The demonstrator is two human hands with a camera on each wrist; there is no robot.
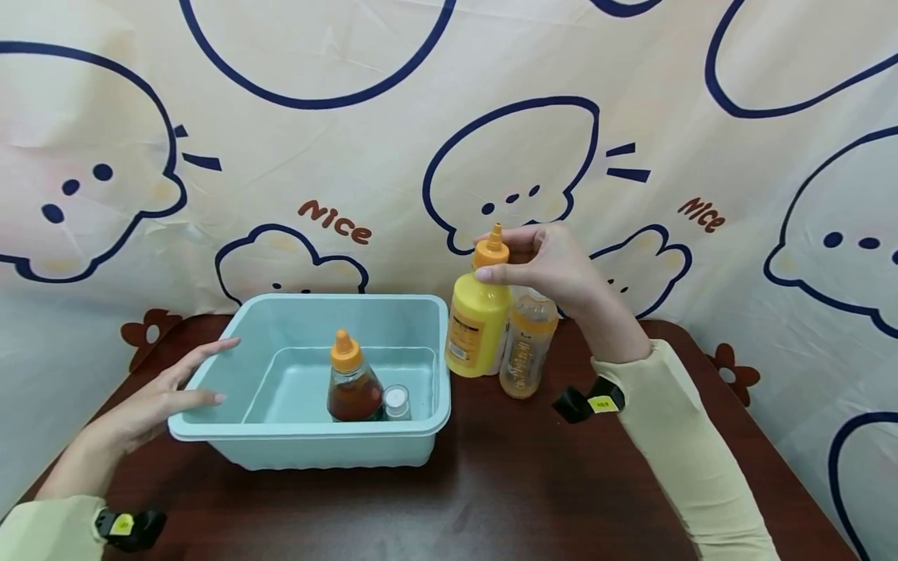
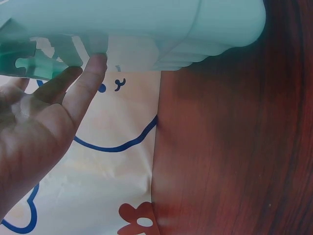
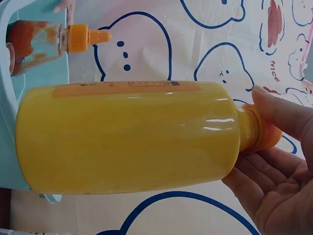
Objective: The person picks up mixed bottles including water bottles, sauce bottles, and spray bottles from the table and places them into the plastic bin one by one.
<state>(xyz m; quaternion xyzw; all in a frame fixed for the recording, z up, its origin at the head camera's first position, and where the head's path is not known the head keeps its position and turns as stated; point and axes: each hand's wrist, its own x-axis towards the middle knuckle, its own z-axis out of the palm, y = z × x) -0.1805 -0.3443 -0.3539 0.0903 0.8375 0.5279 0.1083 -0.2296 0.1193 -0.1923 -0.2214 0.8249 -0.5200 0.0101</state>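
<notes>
My right hand (image 1: 550, 261) grips a yellow squeeze bottle (image 1: 479, 319) by its neck, just under the orange nozzle cap (image 1: 493, 248). It is roughly upright beside the right rim of a light-blue plastic basin (image 1: 309, 430). In the right wrist view the yellow bottle (image 3: 132, 139) fills the middle, thumb and fingers around its neck. My left hand (image 1: 150, 401) holds the basin's left rim; in the left wrist view some fingers (image 2: 90, 83) touch its outer side. Inside stand a clear bottle of red-brown sauce (image 1: 354, 393) with an orange cap and a small white-capped jar (image 1: 397, 401).
A clear bottle with yellow lettering (image 1: 526, 351) stands on the dark wooden table (image 1: 533, 499), right behind the yellow bottle. Another pale item, mostly hidden, shows between them. A cartoon-printed cloth (image 1: 393, 171) hangs behind the table's back edge.
</notes>
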